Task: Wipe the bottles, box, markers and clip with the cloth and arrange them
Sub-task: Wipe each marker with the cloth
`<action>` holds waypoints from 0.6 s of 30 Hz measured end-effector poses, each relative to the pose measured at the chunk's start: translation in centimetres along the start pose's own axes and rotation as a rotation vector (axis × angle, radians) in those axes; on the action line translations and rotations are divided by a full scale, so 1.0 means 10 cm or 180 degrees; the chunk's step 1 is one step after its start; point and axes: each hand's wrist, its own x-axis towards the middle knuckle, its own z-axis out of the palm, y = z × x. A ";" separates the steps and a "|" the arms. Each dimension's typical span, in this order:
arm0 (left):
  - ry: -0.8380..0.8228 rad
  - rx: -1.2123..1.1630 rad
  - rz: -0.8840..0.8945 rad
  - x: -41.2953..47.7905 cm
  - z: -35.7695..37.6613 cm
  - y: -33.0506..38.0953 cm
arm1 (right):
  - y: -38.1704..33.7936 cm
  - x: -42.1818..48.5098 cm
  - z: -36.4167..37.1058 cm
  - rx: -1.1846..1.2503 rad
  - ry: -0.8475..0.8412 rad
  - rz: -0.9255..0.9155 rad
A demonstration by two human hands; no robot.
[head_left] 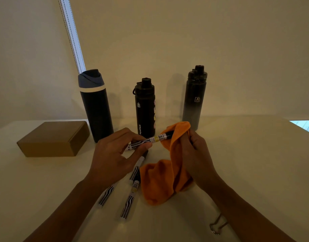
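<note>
My left hand (115, 154) pinches a striped white marker (146, 140) above the table. My right hand (195, 154) grips an orange cloth (162, 180) wrapped round the marker's dark tip. Three more markers lie on the table below: one (137, 169) next to the cloth, one (129, 200) nearer me, one (106, 195) partly under my left forearm. Three bottles stand at the back: a navy one with a blue lid (96, 109), a black one (145, 109) and a grey gradient one (194, 98). A brown cardboard box (52, 138) sits at the left. A metal clip (217, 224) lies beside my right forearm.
The white table (246, 163) meets a plain wall behind the bottles. A window blind edge (71, 32) runs down at the upper left.
</note>
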 end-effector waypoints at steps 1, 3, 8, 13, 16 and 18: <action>0.0006 0.0001 0.0010 0.00 0.00 -0.01 | 0.01 0.00 0.01 0.0085 0.0018 0.0055; -0.0001 0.0017 0.0056 0.00 0.00 -0.02 | 0.00 0.00 0.02 0.0074 -0.0044 0.0236; -0.0023 0.0056 0.0131 -0.02 0.02 -0.07 | -0.06 -0.02 0.04 -0.0199 -0.0071 -0.0077; 0.0020 0.0110 0.0203 -0.03 0.05 -0.07 | -0.08 -0.02 0.02 -0.0352 -0.0022 -0.0189; 0.0096 0.0081 0.0290 -0.02 0.05 -0.05 | -0.07 0.02 0.02 -0.0290 -0.0031 0.0051; 0.0111 0.0074 0.0277 -0.01 0.05 -0.04 | -0.06 0.02 0.00 -0.0223 -0.0152 0.0247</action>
